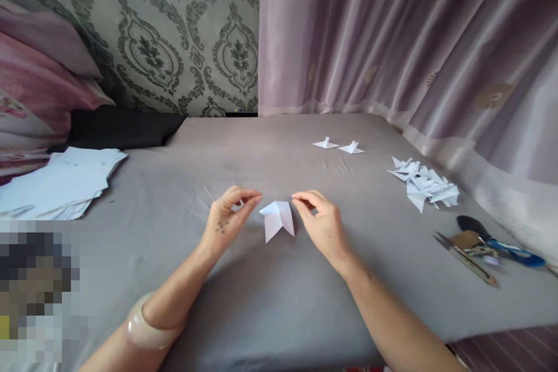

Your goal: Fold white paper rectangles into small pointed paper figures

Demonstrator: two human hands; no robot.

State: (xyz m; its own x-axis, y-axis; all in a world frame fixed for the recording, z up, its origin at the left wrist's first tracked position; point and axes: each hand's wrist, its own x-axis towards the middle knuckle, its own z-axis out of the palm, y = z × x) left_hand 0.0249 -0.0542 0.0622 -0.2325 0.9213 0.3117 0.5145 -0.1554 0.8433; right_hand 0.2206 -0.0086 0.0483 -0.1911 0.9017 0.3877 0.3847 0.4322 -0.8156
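Observation:
A small folded white paper (279, 222), with a raised centre crease and pointed lower corners, is between my two hands above the grey sheet. My left hand (231, 216) is closed, thumb and forefinger pinched just up and left of the paper's left tip. My right hand (323, 224) makes a like pinch close by the paper's upper right corner. A narrow gap shows between the left fingertips and the paper. Whether a thin edge of paper lies in either pinch cannot be made out. A pale bangle (150, 325) circles my left wrist.
Two folded paper figures (326, 143) stand further back. A heap of folded papers (429, 186) lies at the right, above scissors (464, 258) and a blue-handled tool (517, 251). White sheets (65, 180) are stacked at the left by a black cloth (126, 127). A blurred person (39, 290) is lower left.

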